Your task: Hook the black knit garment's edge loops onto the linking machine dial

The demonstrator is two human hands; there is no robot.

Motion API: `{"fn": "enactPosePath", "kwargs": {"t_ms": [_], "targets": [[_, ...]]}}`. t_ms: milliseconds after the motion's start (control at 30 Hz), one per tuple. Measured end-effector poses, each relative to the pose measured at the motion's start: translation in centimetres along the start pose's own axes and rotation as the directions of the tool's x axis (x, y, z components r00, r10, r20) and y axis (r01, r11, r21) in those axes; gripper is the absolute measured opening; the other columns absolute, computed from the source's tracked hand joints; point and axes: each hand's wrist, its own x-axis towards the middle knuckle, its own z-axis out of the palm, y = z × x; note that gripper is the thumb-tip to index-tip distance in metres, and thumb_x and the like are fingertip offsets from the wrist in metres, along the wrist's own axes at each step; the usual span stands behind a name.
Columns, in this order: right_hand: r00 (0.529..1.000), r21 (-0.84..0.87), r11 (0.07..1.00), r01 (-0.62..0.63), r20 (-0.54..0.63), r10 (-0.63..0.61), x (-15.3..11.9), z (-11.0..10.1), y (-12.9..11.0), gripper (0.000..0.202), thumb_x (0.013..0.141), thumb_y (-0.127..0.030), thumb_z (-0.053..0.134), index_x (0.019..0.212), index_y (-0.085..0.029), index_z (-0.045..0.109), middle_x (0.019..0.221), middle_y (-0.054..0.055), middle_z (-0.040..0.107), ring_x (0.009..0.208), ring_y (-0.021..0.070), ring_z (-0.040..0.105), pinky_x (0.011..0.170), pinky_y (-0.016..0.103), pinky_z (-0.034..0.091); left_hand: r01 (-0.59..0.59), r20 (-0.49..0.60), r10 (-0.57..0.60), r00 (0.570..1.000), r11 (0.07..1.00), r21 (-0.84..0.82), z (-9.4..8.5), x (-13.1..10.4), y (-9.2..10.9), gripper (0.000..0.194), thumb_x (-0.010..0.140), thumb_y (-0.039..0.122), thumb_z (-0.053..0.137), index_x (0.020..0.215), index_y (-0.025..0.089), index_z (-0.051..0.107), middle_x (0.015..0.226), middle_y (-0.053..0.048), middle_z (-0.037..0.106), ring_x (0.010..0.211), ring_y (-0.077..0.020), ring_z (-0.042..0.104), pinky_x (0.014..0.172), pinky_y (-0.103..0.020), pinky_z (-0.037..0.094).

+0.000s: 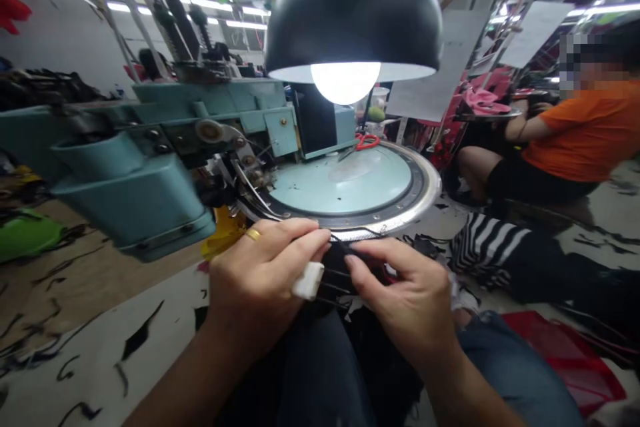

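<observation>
A round linking machine dial (pixel 400 220) with fine points along its metal rim stands in front of me. At its near edge my left hand (pixel 265 273) pinches black knit fabric (pixel 340 267), fingertips right at the points. A ring sits on one of its fingers, and a small white wrap or block (pixel 309 281) shows by the thumb; I cannot tell which. Just to the right, my right hand (pixel 405 287) grips the same fabric between thumb and forefinger. The dark cloth hangs down over my lap, its lower part lost in shadow.
A black lamp (pixel 350 13) with a lit bulb hangs over the dial. Red-handled scissors (pixel 367 141) lie on the plate. The green machine head (pixel 135 193) stands to the left. Striped cloth (pixel 485 247) and a red basket (pixel 565 360) are at right, near a seated person (pixel 585 133).
</observation>
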Motion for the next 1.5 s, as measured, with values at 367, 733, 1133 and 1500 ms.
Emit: {"fn": "enactPosePath", "kwargs": {"t_ms": [367, 733, 1133, 1500], "targets": [[0.992, 0.085, 0.993, -0.083, -0.086, 0.090, 0.4, -0.2, 0.8, 0.005, 0.082, -0.023, 0.071, 0.081, -0.021, 0.075, 0.063, -0.005, 0.069, 0.055, 0.0090, 0.062, 0.054, 0.016, 0.050, -0.186, 0.004, 0.186, 0.983, 0.983, -0.008, 0.7, 0.2, -2.0, 0.031, 0.076, 0.013, 0.080, 0.105, 0.020, 0.073, 0.105, -0.005, 0.076, 0.086, -0.0215, 0.068, 0.072, -0.034, 0.057], [0.973, 0.010, 0.999, 0.049, -0.228, -0.046, 0.0, 0.9, 0.8, 0.007, 0.080, -0.012, 0.072, 0.084, -0.019, 0.074, 0.071, -0.006, 0.073, 0.058, 0.0052, 0.066, 0.060, 0.008, 0.053, -0.062, 0.019, 0.065, 0.998, 0.988, -0.145, 1.2, 2.0, -0.3, 0.012, 0.077, 0.014, 0.078, 0.086, 0.019, 0.071, 0.087, -0.002, 0.075, 0.075, -0.0161, 0.064, 0.073, -0.031, 0.053], [0.959, 0.004, 0.998, 0.068, -0.278, -0.064, -0.1, 1.2, 1.3, 0.006, 0.084, -0.016, 0.068, 0.082, -0.019, 0.073, 0.073, -0.003, 0.073, 0.060, 0.0101, 0.067, 0.059, 0.016, 0.055, -0.235, 0.009, 0.236, 0.972, 0.970, -0.062, 1.5, 1.7, -0.5, 0.024, 0.078, 0.010, 0.076, 0.100, 0.016, 0.070, 0.101, -0.006, 0.076, 0.089, -0.0208, 0.068, 0.081, -0.034, 0.056], [0.955, -0.075, 0.992, 0.104, -0.271, -0.121, 0.1, 0.8, 0.9, 0.006, 0.083, -0.015, 0.070, 0.081, -0.019, 0.073, 0.073, -0.002, 0.074, 0.061, 0.0114, 0.068, 0.061, 0.018, 0.055, -0.259, 0.049, 0.265, 0.963, 0.961, -0.102, 1.1, 2.1, -0.6, 0.018, 0.084, 0.009, 0.070, 0.101, 0.014, 0.069, 0.104, -0.008, 0.075, 0.089, -0.0202, 0.068, 0.083, -0.034, 0.056]]}}
